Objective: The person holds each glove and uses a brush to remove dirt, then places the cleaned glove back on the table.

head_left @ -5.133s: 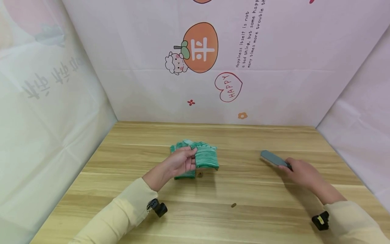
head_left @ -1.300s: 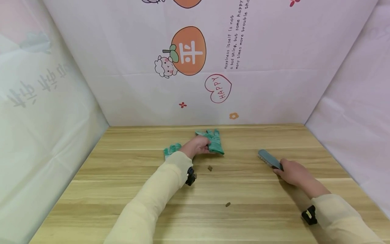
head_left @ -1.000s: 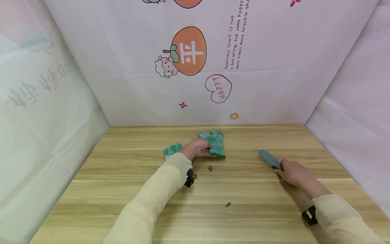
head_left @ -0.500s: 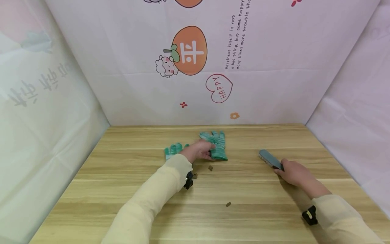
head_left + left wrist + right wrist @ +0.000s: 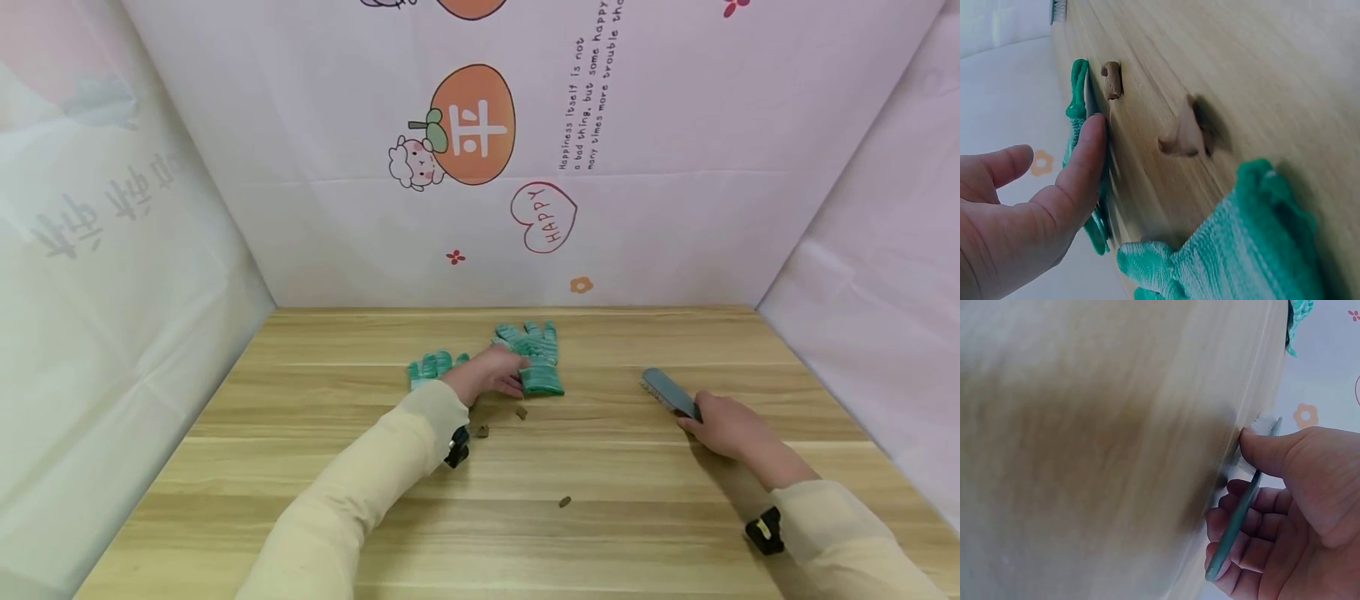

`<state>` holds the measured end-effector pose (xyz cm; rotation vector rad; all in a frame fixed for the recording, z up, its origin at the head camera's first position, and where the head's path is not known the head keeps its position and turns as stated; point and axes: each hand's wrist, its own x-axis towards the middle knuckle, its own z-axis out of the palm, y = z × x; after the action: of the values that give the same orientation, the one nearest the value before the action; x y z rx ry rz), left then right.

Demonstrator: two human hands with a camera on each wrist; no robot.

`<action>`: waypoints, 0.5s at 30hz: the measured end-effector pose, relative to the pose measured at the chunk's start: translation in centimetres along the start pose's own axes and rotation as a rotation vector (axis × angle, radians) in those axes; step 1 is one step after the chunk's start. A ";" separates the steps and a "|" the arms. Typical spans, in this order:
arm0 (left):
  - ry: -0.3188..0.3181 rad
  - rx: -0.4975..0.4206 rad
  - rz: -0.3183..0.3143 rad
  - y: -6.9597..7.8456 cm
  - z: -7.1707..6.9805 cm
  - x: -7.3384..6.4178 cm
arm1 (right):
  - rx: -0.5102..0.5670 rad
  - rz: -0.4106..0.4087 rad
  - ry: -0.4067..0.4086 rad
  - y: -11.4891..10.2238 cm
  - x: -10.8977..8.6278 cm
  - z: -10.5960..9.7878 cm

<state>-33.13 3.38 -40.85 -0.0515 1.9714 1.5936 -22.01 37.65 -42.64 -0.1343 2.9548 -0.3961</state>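
Observation:
Two green-and-white knit gloves lie on the wooden table. The right-hand one of the pair, a glove (image 5: 542, 381), lies flat with its fingers toward the back wall. My left hand (image 5: 493, 369) is at its left edge; in the left wrist view the thumb stands apart and the straight fingers (image 5: 1085, 156) touch or nearly touch the glove. The second glove (image 5: 429, 368) is partly hidden behind my left wrist. My right hand (image 5: 726, 427) grips a brush (image 5: 666, 390) with a grey-blue back and pale bristles, its handle (image 5: 1232, 537) lying across the curled fingers.
Small brown scraps lie on the table: a rolled one (image 5: 521, 412), a folded one (image 5: 483, 431) and another piece (image 5: 565, 502) nearer the front. A printed white sheet (image 5: 360, 242) stands behind the table, with white sheets on both sides.
My left hand has moved one glove off the other, rightward and back, and laid it flat. Its fingers have since loosened from it. My right hand keeps the brush in place.

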 end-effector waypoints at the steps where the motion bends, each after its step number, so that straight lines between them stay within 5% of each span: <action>1: -0.003 0.002 -0.005 0.1 0.0 -0.1 | 0.001 0.000 -0.001 0.0 0.0 0.0; 15: -0.044 0.106 0.030 0.0 -1.1 -0.8 | -0.031 -0.013 -0.025 0.4 -0.1 -0.6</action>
<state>-32.92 2.09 -40.34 0.0548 2.0271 1.4937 -22.05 38.16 -42.15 -0.1605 2.9372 -0.3483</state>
